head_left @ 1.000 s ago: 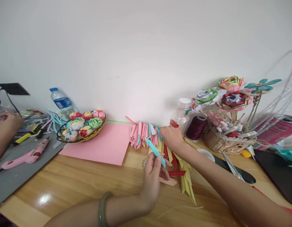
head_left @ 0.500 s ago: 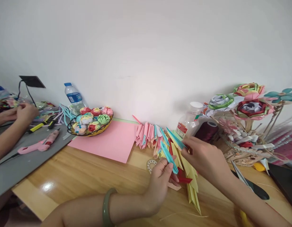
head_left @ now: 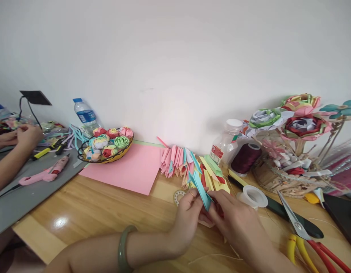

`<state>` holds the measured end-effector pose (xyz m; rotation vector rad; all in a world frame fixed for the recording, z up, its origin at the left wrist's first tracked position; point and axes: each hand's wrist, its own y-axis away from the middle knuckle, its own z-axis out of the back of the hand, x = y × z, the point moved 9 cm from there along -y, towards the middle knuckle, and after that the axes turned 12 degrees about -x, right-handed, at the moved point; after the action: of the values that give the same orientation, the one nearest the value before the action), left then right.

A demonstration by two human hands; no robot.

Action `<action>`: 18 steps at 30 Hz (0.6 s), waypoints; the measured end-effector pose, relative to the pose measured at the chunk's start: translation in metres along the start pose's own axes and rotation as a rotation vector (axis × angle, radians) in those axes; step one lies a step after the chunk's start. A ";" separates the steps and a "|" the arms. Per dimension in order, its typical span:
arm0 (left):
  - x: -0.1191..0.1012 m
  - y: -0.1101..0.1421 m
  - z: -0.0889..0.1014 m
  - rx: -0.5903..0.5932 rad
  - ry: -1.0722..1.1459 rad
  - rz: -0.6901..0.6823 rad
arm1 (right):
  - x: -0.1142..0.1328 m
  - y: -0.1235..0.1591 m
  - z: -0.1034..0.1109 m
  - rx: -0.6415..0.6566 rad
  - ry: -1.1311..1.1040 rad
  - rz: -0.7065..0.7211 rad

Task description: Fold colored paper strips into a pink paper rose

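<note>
Two folded strips of blue paper (head_left: 202,192) are together between my hands above the table. My left hand (head_left: 189,214), with a ring and a green bangle on its arm, pinches them from the left. From the right, my right hand (head_left: 229,212) presses its fingers against their lower end; its fingertips are partly hidden. Just beyond lie folded yellow, red and green paper pieces (head_left: 212,174). A row of folded pink paper pieces (head_left: 175,161) stands next to them. Under my hands, a pale pink paper piece is partly covered.
Scissors (head_left: 299,227) and a white round tub (head_left: 255,197) lie right of my hands. Behind stand a clear jar (head_left: 225,142), a thread spool (head_left: 246,159) and paper flowers (head_left: 306,127). Leftward are pink paper (head_left: 129,174), a flower basket (head_left: 107,146), a glue gun (head_left: 46,175) and another person's hands (head_left: 29,134).
My right hand has moved left and down, bringing its blue paper strip against the one in my left hand. The tub and scissors handles have come into sight.
</note>
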<state>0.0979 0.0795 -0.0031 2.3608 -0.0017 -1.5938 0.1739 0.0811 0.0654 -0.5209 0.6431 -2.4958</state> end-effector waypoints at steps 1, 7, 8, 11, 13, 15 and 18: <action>0.001 0.000 -0.001 -0.002 -0.001 0.024 | -0.007 0.000 -0.005 0.052 -0.108 -0.094; -0.001 -0.003 0.003 -0.066 -0.022 0.011 | -0.017 0.003 -0.020 0.207 -0.442 -0.336; -0.003 -0.003 0.004 -0.067 -0.022 0.005 | -0.016 0.002 -0.018 0.204 -0.438 -0.323; -0.009 -0.003 0.006 -0.086 -0.022 -0.053 | -0.010 0.002 -0.015 0.215 -0.454 -0.302; -0.010 -0.002 0.006 -0.088 -0.018 -0.068 | -0.006 0.002 -0.016 0.247 -0.551 -0.319; -0.006 -0.001 0.003 -0.047 -0.013 -0.040 | -0.002 0.004 -0.018 0.284 -0.683 -0.344; -0.001 0.001 -0.001 0.029 -0.027 -0.019 | -0.001 0.006 -0.020 0.312 -0.775 -0.349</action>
<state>0.0989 0.0788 -0.0018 2.3670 -0.0083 -1.6451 0.1680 0.0841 0.0460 -1.4550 -0.1477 -2.3387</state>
